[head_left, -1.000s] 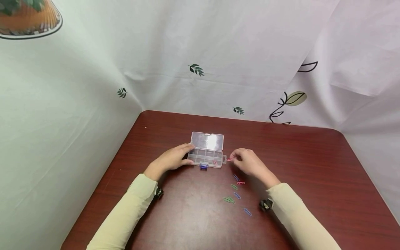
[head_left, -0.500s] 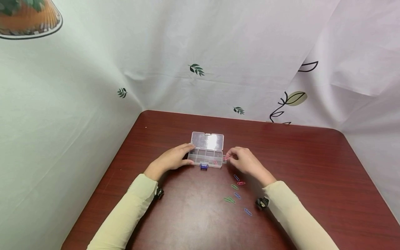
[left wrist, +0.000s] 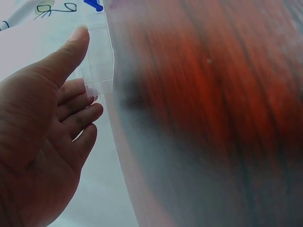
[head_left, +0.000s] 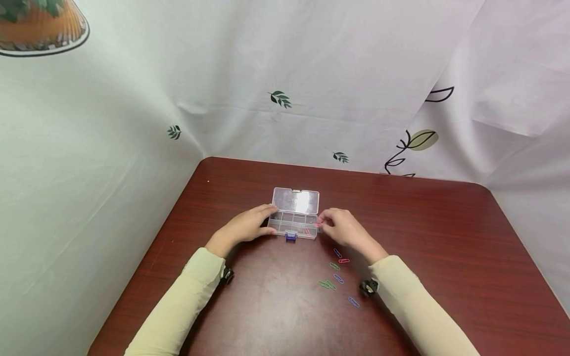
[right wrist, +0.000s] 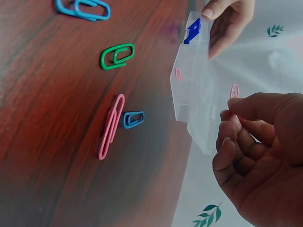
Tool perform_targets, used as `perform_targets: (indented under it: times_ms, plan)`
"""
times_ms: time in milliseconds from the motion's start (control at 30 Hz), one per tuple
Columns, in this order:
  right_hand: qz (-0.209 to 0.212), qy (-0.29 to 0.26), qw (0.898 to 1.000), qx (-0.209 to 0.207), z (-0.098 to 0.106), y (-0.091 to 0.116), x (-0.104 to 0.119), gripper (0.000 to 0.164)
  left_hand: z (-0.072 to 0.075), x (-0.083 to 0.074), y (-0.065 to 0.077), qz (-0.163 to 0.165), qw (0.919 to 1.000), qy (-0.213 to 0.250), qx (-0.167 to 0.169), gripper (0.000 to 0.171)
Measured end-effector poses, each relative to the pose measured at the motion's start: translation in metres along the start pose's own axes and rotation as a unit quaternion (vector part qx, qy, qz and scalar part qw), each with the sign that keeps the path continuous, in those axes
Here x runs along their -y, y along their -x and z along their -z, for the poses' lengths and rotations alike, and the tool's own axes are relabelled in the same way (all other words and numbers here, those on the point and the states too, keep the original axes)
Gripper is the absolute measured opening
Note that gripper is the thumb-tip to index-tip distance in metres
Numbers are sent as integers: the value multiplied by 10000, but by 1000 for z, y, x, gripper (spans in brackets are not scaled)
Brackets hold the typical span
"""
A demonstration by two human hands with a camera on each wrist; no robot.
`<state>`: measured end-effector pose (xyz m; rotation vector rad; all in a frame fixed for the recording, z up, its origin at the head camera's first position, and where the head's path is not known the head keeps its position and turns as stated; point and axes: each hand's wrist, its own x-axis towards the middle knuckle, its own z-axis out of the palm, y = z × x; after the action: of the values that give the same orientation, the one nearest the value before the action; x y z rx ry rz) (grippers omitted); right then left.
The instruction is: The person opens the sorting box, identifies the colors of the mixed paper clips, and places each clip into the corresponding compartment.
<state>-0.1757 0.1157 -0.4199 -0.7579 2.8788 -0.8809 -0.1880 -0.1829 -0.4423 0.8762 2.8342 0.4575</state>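
A clear plastic compartment box [head_left: 281, 228] stands on the table with its lid [head_left: 287, 200] raised at the back and a blue latch [head_left: 291, 237] in front. My left hand [head_left: 244, 226] grips its left end, thumb at the front side and fingers at the back. Between thumb and index fingertip, my right hand [head_left: 346, 229] pinches a pink paper clip [right wrist: 235, 90], its loop pointing up in the right wrist view. That hand is at the box's right end, over the edge in the head view. Pink clips [head_left: 307, 231] lie inside a front right compartment.
Loose paper clips lie right of centre on the brown table [head_left: 267, 306]: a pink clip [head_left: 344, 260], several green ones, such as this green clip [head_left: 334, 266], and blue ones, among them a blue clip [head_left: 354, 301]. White patterned cloth [head_left: 222, 99] hangs behind.
My right hand has moved left with the pink paper clip, from beside the box's hang tab to over its right end. The left hand and box have stayed in place.
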Motion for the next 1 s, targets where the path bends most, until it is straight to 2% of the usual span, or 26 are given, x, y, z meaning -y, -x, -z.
perform_targets:
  times_ms: [833,1000]
  plan:
    - [39,-51,9999,138,-5,-12,8,8,2,-1,2,44,10000,15,39,70]
    - [-57,-88,9998,170,-5,-12,8,6,1,0,1,52,10000,20,45,70]
